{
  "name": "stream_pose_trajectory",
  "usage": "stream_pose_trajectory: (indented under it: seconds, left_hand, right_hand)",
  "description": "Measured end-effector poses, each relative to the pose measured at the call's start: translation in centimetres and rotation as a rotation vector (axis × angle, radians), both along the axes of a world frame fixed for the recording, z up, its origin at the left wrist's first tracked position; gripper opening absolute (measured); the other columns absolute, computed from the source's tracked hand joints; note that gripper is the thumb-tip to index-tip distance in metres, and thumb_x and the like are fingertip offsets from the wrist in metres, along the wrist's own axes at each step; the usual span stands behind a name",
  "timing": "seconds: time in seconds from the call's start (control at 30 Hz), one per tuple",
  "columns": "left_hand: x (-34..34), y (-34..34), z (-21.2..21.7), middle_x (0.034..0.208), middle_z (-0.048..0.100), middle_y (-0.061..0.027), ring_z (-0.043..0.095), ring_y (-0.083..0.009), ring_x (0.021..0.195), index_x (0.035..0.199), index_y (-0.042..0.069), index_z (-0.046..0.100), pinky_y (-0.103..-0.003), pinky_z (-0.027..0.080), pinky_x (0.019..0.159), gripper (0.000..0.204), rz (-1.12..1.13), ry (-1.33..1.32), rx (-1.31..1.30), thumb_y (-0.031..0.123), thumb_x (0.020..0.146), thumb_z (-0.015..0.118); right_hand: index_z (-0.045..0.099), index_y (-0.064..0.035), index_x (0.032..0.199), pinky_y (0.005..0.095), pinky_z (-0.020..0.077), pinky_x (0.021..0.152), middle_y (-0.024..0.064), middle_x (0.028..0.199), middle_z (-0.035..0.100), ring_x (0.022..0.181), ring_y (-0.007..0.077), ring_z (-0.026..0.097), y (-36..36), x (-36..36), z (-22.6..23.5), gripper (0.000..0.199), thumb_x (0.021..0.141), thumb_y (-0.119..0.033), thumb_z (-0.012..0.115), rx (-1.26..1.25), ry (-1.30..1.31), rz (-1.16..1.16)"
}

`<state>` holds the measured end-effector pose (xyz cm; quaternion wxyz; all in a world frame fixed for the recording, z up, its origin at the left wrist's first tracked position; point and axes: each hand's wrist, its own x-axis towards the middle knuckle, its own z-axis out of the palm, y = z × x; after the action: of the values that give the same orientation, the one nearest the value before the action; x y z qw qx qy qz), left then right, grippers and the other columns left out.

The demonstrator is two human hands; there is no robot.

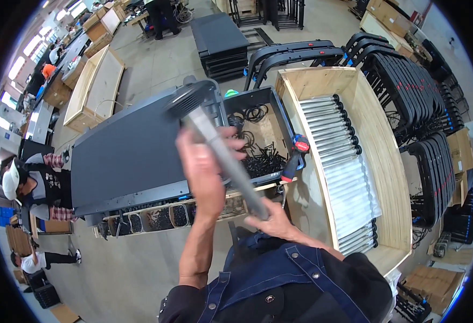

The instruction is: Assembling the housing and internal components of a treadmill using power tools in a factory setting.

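A grey metal roller (225,159) with a round black ribbed end slants in front of me, smeared by motion. Its lower end is in my right hand (274,219), the fingers wrapped round it. Higher up, my left hand (201,172) is blurred and bears the roller, with its fingers showing past the tube's far side. Behind the black end lies a large dark flat deck (134,145) in a grey frame. Right of the roller is a black-rimmed tray (271,97) with black bolts and coiled cables. A red-and-black power driver (296,157) rests on the tray's right corner.
A wooden crate (392,188) at right holds many similar rollers (325,126), some under clear plastic. Small parts bins (161,218) line the deck's near edge. Black curved frames (409,86) stand beyond the crate. A co-worker (32,185) stands at the deck's left end.
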<state>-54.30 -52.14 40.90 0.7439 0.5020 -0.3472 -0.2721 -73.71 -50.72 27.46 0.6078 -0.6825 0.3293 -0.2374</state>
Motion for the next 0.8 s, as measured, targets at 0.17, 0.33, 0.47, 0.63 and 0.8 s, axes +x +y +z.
stream_pose_trajectory:
  seconds: [0.17,0.33,0.47,0.63,0.8]
  left_hand:
    - [5.4,5.1,2.2,0.085,0.048,-0.0078,0.052,-0.0146,0.058,0.129,-0.002,0.045,-0.030,0.049,0.045,0.051,0.058,0.022,-0.190,0.044,0.108,0.042]
    - [6.6,7.1,0.0,0.071,0.058,-0.0133,0.055,-0.0184,0.047,0.108,-0.005,0.055,-0.030,0.045,0.040,0.055,-0.012,0.201,0.300,0.048,0.096,0.062]
    - [6.8,8.1,-7.4,0.089,0.067,-0.0139,0.064,-0.0208,0.067,0.117,-0.004,0.060,-0.032,0.052,0.060,0.050,-0.217,0.482,0.524,0.039,0.094,0.070]
    - [3.9,9.2,-11.7,0.086,0.063,-0.0156,0.061,-0.0228,0.061,0.119,-0.004,0.056,-0.034,0.052,0.056,0.054,0.003,0.679,0.667,0.043,0.095,0.068]
    - [2.9,6.6,-12.1,0.085,0.062,-0.0148,0.061,-0.0218,0.061,0.121,-0.004,0.055,-0.034,0.052,0.055,0.049,0.126,0.796,0.697,0.038,0.098,0.064]
  right_hand:
    - [0.069,0.0002,0.101,0.0368,0.0541,0.076,0.0130,0.091,0.071,0.082,0.0233,0.069,-8.1,4.1,-2.4,0.039,0.092,-0.037,0.073,-0.173,-0.023,0.451]
    - [0.071,-0.0011,0.093,0.0345,0.0537,0.076,0.0067,0.081,0.072,0.082,0.0173,0.069,-26.7,11.5,-14.6,0.028,0.095,-0.028,0.066,0.086,0.175,0.041]
    - [0.074,-0.0038,0.107,0.0387,0.0543,0.087,0.0130,0.098,0.077,0.096,0.0258,0.073,-38.6,19.4,-25.8,0.032,0.091,-0.031,0.071,-0.091,0.426,-0.208]
    - [0.075,-0.0058,0.113,0.0438,0.0536,0.090,0.0196,0.108,0.075,0.105,0.0340,0.071,-42.8,26.3,-31.5,0.038,0.091,-0.036,0.069,-0.058,0.596,-0.338]
    - [0.075,-0.0039,0.096,0.0448,0.0530,0.080,0.0200,0.091,0.073,0.088,0.0388,0.070,-36.9,25.7,-33.8,0.031,0.090,-0.034,0.071,-0.203,0.506,-0.013]
